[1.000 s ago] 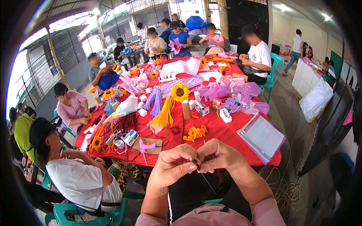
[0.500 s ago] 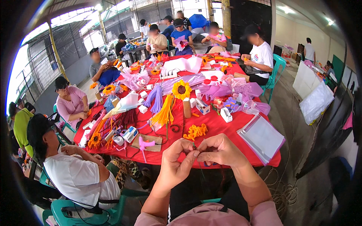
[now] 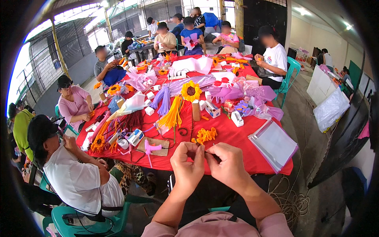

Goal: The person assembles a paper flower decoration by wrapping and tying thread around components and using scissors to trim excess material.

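A small dark bit (image 3: pixel 198 143) sits at the fingertips of the left hand (image 3: pixel 188 168), over the near side of the red table (image 3: pixel 244 144). The left thumb and finger pinch it, likely because it is so little. The right hand (image 3: pixel 229 165) is curled just beside; its fingertips hide whether they grip anything. Just past them lie fuzzy orange petals (image 3: pixel 207 135), perhaps for easy reach. A pink glue gun (image 3: pixel 151 147) rests on flat cardboard (image 3: pixel 164 153), maybe to catch drips.

on the table (image 3: pixel 233 136): glue gun (image 3: pixel 152 147) left, plastic sleeves (image 3: pixel 272 146) right, pipe-cleaner bunch (image 3: pixel 206 135) between them.
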Demonstrator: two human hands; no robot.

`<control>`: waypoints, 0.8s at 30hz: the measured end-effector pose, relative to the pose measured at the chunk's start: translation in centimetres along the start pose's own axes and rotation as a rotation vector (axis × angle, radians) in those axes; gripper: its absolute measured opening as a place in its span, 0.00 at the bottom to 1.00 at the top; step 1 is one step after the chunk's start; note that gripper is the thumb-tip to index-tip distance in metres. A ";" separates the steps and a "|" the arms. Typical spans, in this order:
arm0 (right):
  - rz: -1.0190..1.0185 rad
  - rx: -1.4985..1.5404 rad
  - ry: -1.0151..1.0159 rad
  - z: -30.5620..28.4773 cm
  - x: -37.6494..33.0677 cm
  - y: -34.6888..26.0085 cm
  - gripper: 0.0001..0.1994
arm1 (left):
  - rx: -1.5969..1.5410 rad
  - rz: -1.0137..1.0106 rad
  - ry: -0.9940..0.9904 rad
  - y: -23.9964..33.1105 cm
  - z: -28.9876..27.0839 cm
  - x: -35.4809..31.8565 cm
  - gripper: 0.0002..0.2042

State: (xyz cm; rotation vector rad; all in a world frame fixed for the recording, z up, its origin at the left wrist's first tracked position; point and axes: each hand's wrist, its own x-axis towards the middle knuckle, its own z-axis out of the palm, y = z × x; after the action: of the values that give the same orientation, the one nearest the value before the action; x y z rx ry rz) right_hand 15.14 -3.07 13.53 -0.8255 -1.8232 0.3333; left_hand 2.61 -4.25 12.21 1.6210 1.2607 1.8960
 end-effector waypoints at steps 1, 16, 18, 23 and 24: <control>-0.015 -0.050 0.012 0.5 -0.2 0.2 0.05 | 0.049 -0.005 0.034 0.0 0.2 -0.1 0.06; 0.520 1.054 -0.676 -2.5 1.6 3.1 0.05 | -0.835 -0.277 -0.546 -0.9 -2.9 1.5 0.07; 0.557 1.098 -0.679 -2.2 1.5 3.3 0.05 | -0.854 -0.264 -0.557 -0.8 -2.6 1.7 0.06; 0.518 0.985 -0.635 -2.1 1.8 3.1 0.04 | -0.713 -0.237 -0.520 -1.1 -2.9 2.1 0.05; 0.522 0.927 -0.628 -2.2 1.9 2.9 0.04 | -0.683 -0.224 -0.493 -1.2 -3.0 2.0 0.04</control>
State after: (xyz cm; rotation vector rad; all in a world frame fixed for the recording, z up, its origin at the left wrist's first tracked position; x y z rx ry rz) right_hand 17.83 0.00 14.11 -0.5192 -1.6607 1.7760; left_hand -1.03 -3.32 12.64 1.3699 0.4841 1.4302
